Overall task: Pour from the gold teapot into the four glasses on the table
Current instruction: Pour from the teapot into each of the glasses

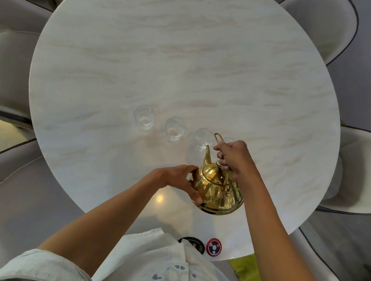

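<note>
Our right hand (231, 157) grips the handle of the gold teapot (216, 190); our left hand (178, 180) braces its side. We keep the spout over the third glass (202, 139) and tip slowly.

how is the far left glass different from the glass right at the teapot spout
The far left glass stands clear of everything, its whole rim in view; the glass at the spout has the gold teapot tipped toward it, the spout tip at its rim. The far left glass sits farther from both hands; the other is beside the right hand. Both are small, clear and upright on the table.
</note>
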The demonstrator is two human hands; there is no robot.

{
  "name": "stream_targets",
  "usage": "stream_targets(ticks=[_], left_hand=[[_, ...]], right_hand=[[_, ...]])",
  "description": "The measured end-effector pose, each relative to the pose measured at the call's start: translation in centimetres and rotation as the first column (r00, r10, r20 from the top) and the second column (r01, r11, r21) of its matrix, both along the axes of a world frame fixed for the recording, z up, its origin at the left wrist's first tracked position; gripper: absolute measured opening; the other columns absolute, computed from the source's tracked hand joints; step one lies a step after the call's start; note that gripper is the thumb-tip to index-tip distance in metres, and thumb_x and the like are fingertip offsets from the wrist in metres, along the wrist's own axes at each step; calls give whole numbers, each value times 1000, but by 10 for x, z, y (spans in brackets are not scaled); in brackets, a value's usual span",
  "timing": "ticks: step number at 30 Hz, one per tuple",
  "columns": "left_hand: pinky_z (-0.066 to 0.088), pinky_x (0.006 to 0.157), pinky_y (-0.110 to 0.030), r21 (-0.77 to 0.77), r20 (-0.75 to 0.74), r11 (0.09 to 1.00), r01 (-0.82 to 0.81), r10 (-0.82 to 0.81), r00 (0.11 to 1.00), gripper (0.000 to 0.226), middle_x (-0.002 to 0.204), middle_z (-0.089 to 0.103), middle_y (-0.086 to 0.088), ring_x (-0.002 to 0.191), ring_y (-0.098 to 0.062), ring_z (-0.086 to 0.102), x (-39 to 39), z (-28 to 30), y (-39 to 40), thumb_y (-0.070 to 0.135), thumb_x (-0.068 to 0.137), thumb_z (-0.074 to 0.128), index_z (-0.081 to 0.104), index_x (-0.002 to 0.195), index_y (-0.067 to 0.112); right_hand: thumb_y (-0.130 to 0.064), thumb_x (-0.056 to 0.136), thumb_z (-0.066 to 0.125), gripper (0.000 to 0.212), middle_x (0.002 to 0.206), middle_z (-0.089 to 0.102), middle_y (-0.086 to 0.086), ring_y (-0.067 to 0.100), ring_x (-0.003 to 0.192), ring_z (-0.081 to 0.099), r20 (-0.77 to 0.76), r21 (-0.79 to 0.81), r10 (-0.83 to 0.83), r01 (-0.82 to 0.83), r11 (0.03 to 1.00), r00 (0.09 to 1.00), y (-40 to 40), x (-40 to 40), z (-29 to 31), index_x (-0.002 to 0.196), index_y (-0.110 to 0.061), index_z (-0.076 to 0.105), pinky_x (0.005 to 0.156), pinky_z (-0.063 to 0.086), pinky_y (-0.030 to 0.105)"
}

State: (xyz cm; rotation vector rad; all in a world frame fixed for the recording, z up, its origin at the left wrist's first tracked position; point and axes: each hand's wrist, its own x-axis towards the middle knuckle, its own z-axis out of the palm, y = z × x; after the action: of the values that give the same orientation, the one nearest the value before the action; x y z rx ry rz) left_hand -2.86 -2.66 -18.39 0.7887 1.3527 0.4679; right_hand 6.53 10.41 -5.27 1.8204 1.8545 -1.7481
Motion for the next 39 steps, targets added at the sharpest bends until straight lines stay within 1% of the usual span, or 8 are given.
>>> stream_targets(ticks=[7, 11, 17, 23, 28, 32, 35, 39], left_hand=[[40, 116, -47, -8, -12, 1000, 1, -1, 1000, 102, 143, 54, 6, 134, -24, 51, 1, 7, 0, 50, 53, 97, 51, 141, 27], [37, 118, -50, -19, -18, 1000, 7, -7, 1000, 100, 143, 53, 8, 135, -24, 49, 2, 8, 0, 52, 53, 97, 52, 139, 29], [38, 117, -46, -28, -7, 999, -19, 19, 1000, 102, 149, 49, 4, 139, -25, 47, 4, 14, -3, 42, 61, 97, 45, 146, 25], [40, 118, -48, 3, -4, 997, -83, 83, 997, 110, 149, 48, 2, 139, -26, 46, 6, 17, -8, 31, 60, 99, 38, 151, 28], [38, 113, -37, 37, -47, 996, -83, 85, 995, 115, 152, 43, 0, 139, -23, 41, 2, 20, -12, 22, 64, 98, 31, 156, 24], [38, 104, -29, 60, -96, 995, -83, 88, 991, 116, 149, 42, 2, 130, -17, 42, -8, 26, -21, 16, 65, 97, 27, 158, 20], [37, 102, -28, 69, -119, 995, -77, 85, 989, 115, 146, 41, 4, 127, -14, 40, -17, 28, -30, 17, 66, 97, 28, 157, 20], [39, 105, -31, 56, -123, 993, -100, 107, 987, 116, 148, 43, 3, 129, -17, 42, -28, 27, -42, 19, 63, 98, 29, 156, 23]], right_hand=[[-12, 100, 51, 21, 63, 53, 4, 8, 41, 40, 12, 9, 8, -8, 1000, 1000, -1, 1, 0, 92, -1, 67, 38, 31, 19], [-12, 100, 51, 21, 63, 53, 4, 8, 40, 39, 12, 7, 0, 0, 1000, 1000, -1, 1, 0, 95, 0, 67, 38, 30, 19], [-12, 100, 52, 20, 62, 52, 4, 7, 39, 40, -7, 13, -24, 24, 1000, 1000, -4, 6, -1, 94, 0, 67, 38, 31, 20], [-11, 95, 51, 18, 51, 49, 0, 10, 38, 36, -47, 7, -89, 89, 996, 995, -12, 16, -3, 89, -2, 66, 39, 28, 19], [-15, 94, 48, 20, 49, 47, -2, 9, 37, 36, -56, 3, -108, 108, 994, 993, -23, 22, -3, 82, -6, 62, 41, 31, 21], [-13, 92, 47, 18, 51, 46, -1, 10, 38, 36, -100, -6, -109, 109, 994, 989, -35, 21, -5, 80, -7, 60, 43, 31, 23], [-13, 93, 48, 18, 51, 46, -1, 10, 38, 37, -125, -16, -93, 91, 996, 988, -45, 15, -6, 80, -7, 59, 43, 32, 23], [-13, 94, 47, 18, 52, 46, -2, 9, 39, 37, -146, -28, -64, 60, 998, 987, -54, 2, -6, 81, -8, 60, 43, 32, 23]])
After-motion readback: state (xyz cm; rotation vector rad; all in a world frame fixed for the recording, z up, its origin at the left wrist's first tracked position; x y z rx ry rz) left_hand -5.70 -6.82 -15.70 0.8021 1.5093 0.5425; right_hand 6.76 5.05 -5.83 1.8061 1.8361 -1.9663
